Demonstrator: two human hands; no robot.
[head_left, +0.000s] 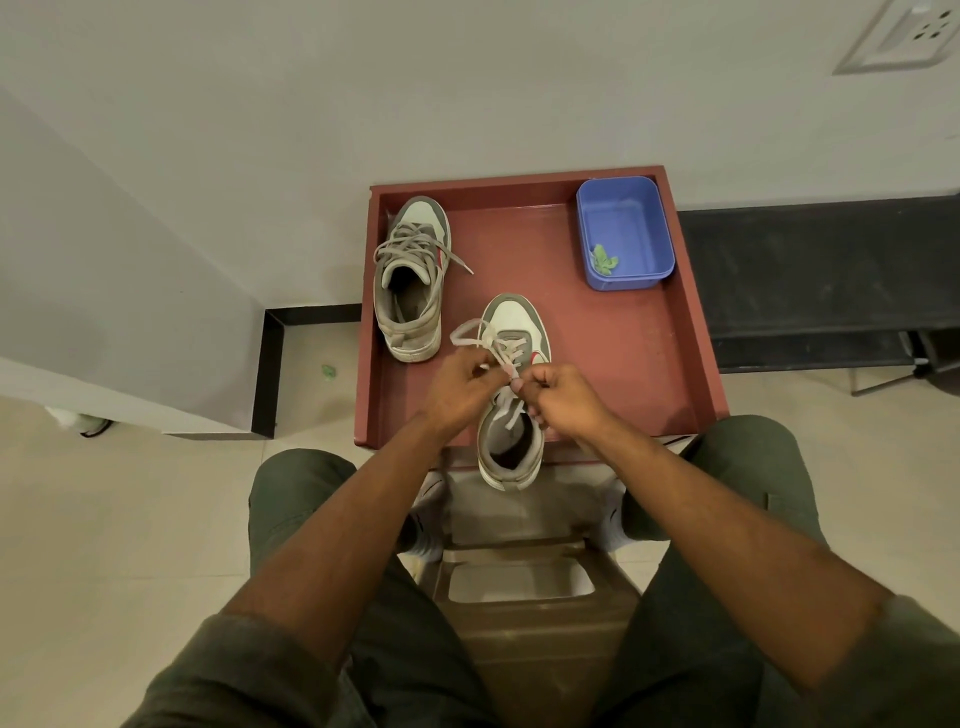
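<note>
Both hands work the lace (500, 354) of the near shoe (519, 325), which lies at the front edge of the red tray (691, 322) with its heel hanging over the rim and its toe pointing away. The left hand (460, 389) pinches 1 strand and the right hand (569, 400) pinches another (fingers curled tight). A 2nd shoe (413, 296) sits at the far left, well apart from a blue tub (623, 223).
</note>
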